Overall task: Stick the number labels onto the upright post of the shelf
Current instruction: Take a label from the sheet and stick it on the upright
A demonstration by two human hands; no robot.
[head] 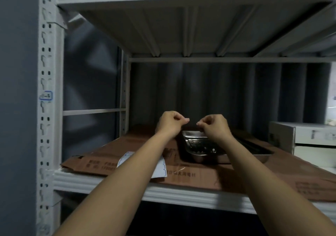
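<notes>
My one camera sits on my head, facing forward and slightly down into the shelf bay, close to it. The upright post (47, 108) stands at its left edge, my forearms reaching in from below.

Bare forearms; left grip (170, 123), right grip (214, 126) ungloved.

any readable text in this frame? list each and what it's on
Nothing reads cleanly.
Blue-bordered label on the upright post: dark marks, too blurred to read.
Flattened cardboard: printed rows, blurred.
White box: small dark marks, unreadable.
Label sheet under the left forearm: no text discernible.
</notes>
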